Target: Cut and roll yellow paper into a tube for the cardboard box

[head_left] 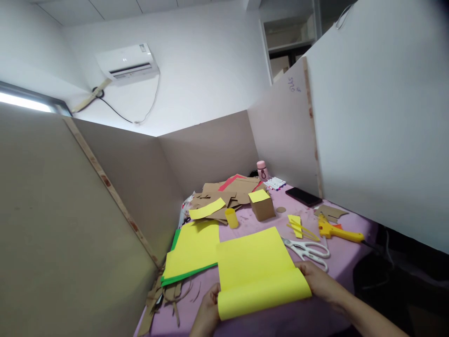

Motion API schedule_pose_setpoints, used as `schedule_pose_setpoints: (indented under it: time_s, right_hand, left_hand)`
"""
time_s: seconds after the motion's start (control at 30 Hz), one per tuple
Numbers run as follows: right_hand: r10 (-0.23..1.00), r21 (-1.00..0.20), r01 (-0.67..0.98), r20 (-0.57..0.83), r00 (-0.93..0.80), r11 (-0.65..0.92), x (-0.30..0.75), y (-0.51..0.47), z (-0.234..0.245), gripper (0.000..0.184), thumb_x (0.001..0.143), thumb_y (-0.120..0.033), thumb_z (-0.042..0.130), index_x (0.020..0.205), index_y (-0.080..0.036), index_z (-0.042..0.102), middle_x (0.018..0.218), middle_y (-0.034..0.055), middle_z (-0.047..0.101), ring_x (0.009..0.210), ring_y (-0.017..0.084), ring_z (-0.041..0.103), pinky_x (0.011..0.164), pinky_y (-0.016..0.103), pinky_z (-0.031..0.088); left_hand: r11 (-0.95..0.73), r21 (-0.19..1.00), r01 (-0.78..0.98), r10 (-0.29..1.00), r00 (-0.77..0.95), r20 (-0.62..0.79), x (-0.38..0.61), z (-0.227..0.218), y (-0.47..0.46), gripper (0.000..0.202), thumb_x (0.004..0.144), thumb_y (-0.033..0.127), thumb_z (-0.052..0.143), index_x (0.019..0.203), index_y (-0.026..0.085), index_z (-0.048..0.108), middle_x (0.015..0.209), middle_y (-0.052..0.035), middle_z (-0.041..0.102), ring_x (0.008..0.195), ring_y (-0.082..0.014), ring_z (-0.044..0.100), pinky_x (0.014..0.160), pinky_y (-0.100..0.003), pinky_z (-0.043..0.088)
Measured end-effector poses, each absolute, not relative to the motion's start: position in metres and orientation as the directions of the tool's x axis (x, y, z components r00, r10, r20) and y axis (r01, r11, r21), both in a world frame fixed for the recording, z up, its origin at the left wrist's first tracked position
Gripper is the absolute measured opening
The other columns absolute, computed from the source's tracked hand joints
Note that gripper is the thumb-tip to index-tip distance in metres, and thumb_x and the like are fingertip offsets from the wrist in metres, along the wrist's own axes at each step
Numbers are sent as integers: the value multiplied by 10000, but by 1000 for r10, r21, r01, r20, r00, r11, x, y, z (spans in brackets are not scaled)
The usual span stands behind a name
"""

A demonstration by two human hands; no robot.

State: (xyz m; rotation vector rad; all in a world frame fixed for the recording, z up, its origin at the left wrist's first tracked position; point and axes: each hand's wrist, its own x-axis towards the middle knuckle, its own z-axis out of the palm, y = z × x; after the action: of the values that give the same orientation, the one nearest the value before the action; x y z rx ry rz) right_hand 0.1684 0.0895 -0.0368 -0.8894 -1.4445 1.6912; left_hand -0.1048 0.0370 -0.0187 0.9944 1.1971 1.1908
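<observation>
A sheet of yellow paper (252,252) lies at the near side of the table, its front edge curled up and over into a wide roll. My left hand (211,302) grips the roll's left end, fingers closed. At the right end, my right hand (308,276) pinches the paper's edge. Just beyond that hand are white-handled scissors (310,250), partly behind the sheet. Left of the sheet rests a stack of yellow paper (196,248) with green sheets (189,273) underneath.
A cardboard box with a yellow top (263,209) and a small yellow paper tube (231,218) stand mid-table. Cardboard pieces (224,199) pile up behind. To the right lie a yellow glue gun (338,231), yellow strips (296,225) and a phone (303,196). Partitions (206,150) enclose the table.
</observation>
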Motion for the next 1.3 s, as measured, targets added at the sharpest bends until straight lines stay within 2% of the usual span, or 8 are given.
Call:
schedule_pose_setpoints:
  time_s: [0.13,0.27,0.47,0.63,0.83,1.0,1.17,1.3]
  right_hand:
    - [877,-990,-59,-85,-473,-127,170,90,-34,148,612,-139,531,567,-163,670,389,-52,525,321,58,427,357,161,280]
    - [880,-984,-58,-125,-459,-170,173,85,-26,181,660,-160,503,596,-168,672,381,-53,518,311,48,437,344,136,273]
    - [881,-980,-106,-101,-462,-168,173,78,-21,179,670,-144,529,706,-173,702,407,-60,551,325,39,440,357,128,289]
    - [890,-981,-153,-39,-454,-121,169,80,-25,131,659,-184,612,735,-170,718,413,-68,562,311,42,399,353,147,294]
    - [881,-967,-254,90,-465,-35,168,79,-20,202,619,-285,711,784,-170,731,563,-13,684,491,140,574,557,262,448]
    - [890,-968,-244,65,-452,-53,168,77,-22,262,606,-319,716,821,-169,725,526,-17,662,481,150,561,523,258,421]
    - [915,-972,-183,-66,-398,-150,170,76,-31,197,698,-271,570,814,-185,705,411,-65,528,359,73,416,395,173,287]
    - [906,-976,-143,-94,-412,-167,170,78,-33,184,636,-231,589,773,-178,701,412,-64,502,367,65,398,388,166,269]
  left_hand:
    - [196,974,-114,977,-57,-203,-102,-13,35,274,438,105,788,693,144,695,485,25,659,501,-161,577,557,-275,436]
    - [255,953,-165,959,-80,-271,-98,-10,31,249,516,174,767,751,141,691,390,67,551,351,-81,433,399,-195,293]
    - [191,943,-273,965,-124,-232,-87,-10,27,315,459,245,797,733,167,665,648,-20,707,537,-156,589,528,-251,413]
    - [110,946,-304,961,-210,-179,-92,-14,28,441,351,285,853,718,166,640,712,-46,714,626,-206,632,616,-301,462]
    - [50,955,-292,883,-434,-179,-109,-11,23,522,546,527,742,949,231,589,963,-27,674,772,-170,643,600,-234,473]
    - [-12,979,-203,877,-473,-87,-105,-5,19,538,524,626,691,849,198,655,931,-72,689,924,-231,613,638,-241,476]
    - [75,943,-323,868,-445,-221,-100,-7,20,563,557,607,680,969,236,586,918,-44,695,766,-192,646,606,-256,473]
    - [136,930,-341,925,-292,-242,-93,-16,19,705,449,452,802,1061,254,514,875,-16,693,659,-167,635,549,-242,451]
